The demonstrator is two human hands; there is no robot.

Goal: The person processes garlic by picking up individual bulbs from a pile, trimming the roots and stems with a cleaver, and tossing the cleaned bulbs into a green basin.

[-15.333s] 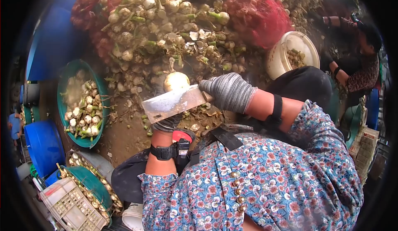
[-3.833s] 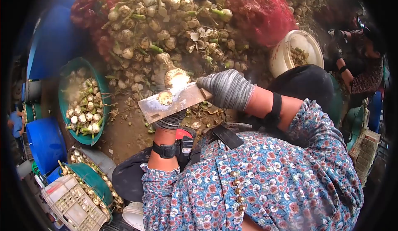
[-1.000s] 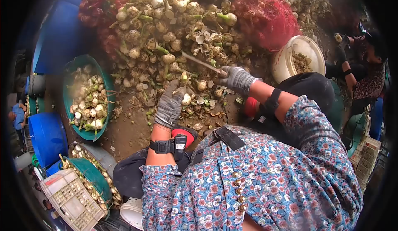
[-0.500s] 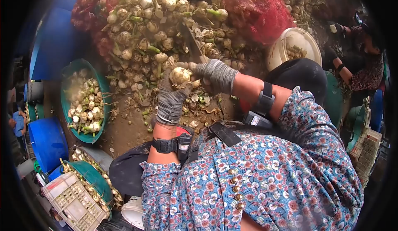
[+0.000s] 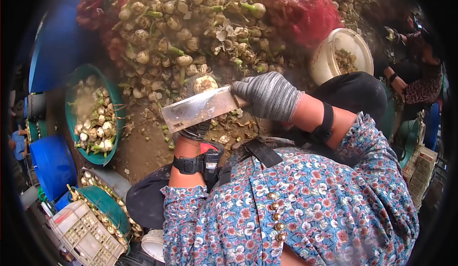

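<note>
My right hand, in a grey glove, is closed around the handle of a cleaver. The wide blade points left and lies over my left hand, hiding most of it. A pale garlic bulb shows just above the blade's upper edge, held in my left hand. Beyond my hands lies a large heap of garlic bulbs with green stems.
A green basin with trimmed bulbs stands at the left, near blue tubs. Red net sacks and a white bucket are beyond my knee. A co-worker's arm shows at the right. A crate is lower left.
The cleaver has swung down from the heap to lie across the front of the bulb and my left hand. My right hand has moved right and turned, its back now showing.
</note>
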